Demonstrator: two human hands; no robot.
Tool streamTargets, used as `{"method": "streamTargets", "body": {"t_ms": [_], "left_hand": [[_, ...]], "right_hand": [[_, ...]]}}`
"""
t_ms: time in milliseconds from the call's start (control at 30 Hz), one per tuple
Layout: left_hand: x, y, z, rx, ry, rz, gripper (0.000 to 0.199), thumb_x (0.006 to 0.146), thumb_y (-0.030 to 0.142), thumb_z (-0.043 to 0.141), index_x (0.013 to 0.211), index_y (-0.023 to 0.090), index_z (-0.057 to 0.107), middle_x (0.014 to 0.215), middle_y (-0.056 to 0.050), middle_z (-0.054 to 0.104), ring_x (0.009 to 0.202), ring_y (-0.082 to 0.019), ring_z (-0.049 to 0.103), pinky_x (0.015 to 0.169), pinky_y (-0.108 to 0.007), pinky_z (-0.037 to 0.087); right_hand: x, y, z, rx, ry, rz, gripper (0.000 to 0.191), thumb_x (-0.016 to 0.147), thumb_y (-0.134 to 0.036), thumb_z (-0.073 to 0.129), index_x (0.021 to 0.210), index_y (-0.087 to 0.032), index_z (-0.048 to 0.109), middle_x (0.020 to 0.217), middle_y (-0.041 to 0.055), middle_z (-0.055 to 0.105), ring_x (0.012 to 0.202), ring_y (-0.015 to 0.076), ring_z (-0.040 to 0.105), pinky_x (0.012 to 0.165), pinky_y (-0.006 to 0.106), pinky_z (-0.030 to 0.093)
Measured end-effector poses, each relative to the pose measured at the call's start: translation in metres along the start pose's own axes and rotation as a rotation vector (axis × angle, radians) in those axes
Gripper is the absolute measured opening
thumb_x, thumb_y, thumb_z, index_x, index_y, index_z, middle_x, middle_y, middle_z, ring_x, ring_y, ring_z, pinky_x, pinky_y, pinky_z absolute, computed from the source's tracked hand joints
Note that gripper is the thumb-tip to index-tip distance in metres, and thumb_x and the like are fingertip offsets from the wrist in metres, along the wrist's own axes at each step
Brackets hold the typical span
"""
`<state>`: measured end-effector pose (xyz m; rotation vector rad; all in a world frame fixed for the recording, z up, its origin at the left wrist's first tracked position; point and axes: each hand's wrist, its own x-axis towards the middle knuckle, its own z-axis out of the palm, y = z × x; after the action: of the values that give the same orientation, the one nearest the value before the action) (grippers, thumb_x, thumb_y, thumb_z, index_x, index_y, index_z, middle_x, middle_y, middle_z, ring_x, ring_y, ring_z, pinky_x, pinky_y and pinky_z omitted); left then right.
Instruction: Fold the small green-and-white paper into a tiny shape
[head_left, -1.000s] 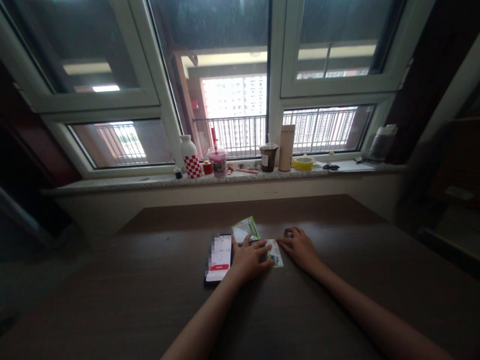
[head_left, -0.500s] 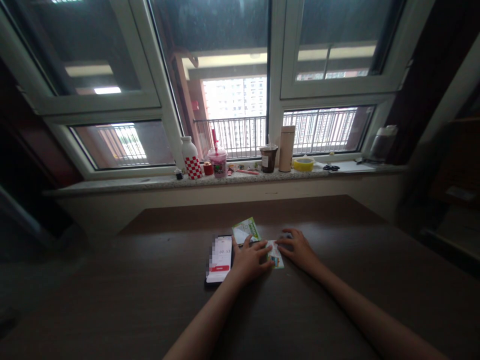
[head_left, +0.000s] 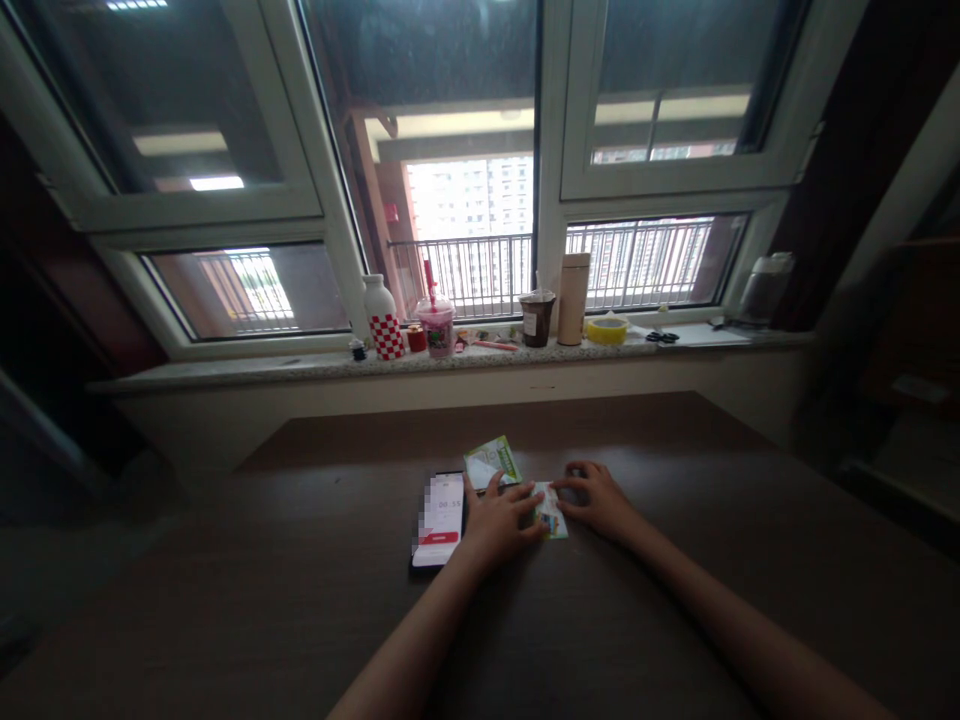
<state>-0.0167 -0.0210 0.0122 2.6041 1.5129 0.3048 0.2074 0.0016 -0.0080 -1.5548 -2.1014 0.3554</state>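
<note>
Right of the phone lies the card, the left hand splayed with fingertips on it. The right hand curls at its right edge; I can't tell if it pinches. The card looks light, thin, bendy, best taken by the near right corner. A leaflet sits beyond; the tabletop runs wide left of the phone.

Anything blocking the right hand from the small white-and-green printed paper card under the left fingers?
Nothing visible stands between the right hand and the small white-and-green printed paper card; its fingertips are already at the card's upper right edge. Only the left hand covers the card's left part.
</note>
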Motion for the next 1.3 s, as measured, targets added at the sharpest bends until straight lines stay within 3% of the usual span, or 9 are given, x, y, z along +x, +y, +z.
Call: {"method": "streamTargets", "body": {"t_ms": [500, 767, 933, 1300], "left_hand": [[-0.001, 0.0, 0.001, -0.029, 0.024, 0.009, 0.05, 0.085, 0.067, 0.042, 0.133, 0.052, 0.044, 0.145, 0.009, 0.046, 0.139, -0.038, 0.023, 0.101, -0.077, -0.012], [-0.001, 0.0, 0.0, -0.044, -0.01, -0.012, 0.052, 0.085, 0.068, 0.041, 0.134, 0.051, 0.042, 0.146, 0.009, 0.045, 0.139, -0.04, 0.022, 0.1, -0.078, -0.012], [-0.001, 0.001, -0.001, -0.044, -0.009, -0.001, 0.051, 0.086, 0.067, 0.04, 0.134, 0.051, 0.042, 0.146, 0.009, 0.044, 0.14, -0.04, 0.022, 0.098, -0.081, -0.011], [-0.001, 0.003, -0.002, -0.012, -0.025, -0.019, 0.051, 0.086, 0.067, 0.04, 0.134, 0.051, 0.043, 0.147, 0.008, 0.043, 0.139, -0.041, 0.022, 0.098, -0.08, -0.009]], "right_hand": [[-0.03, -0.001, -0.01, 0.024, -0.1, -0.054, 0.055, 0.067, -0.04, 0.076, 0.12, -0.033, 0.064, 0.139, 0.0081, 0.045, 0.13, 0.0291, 0.037, 0.109, 0.044, 0.031], [-0.034, -0.002, -0.011, 0.048, -0.059, -0.055, 0.043, 0.075, -0.05, 0.068, 0.116, -0.035, 0.066, 0.138, 0.0055, 0.048, 0.128, 0.028, 0.041, 0.108, 0.044, 0.032], [-0.026, -0.002, -0.005, 0.063, -0.004, 0.016, 0.025, 0.085, -0.04, 0.057, 0.105, -0.033, 0.071, 0.13, 0.0045, 0.054, 0.123, 0.0257, 0.045, 0.106, 0.044, 0.034], [-0.017, -0.02, 0.0, -0.139, 0.089, 0.107, 0.026, 0.083, -0.044, 0.058, 0.107, -0.036, 0.065, 0.119, 0.0044, 0.056, 0.111, 0.0277, 0.048, 0.095, 0.047, 0.037]]}}
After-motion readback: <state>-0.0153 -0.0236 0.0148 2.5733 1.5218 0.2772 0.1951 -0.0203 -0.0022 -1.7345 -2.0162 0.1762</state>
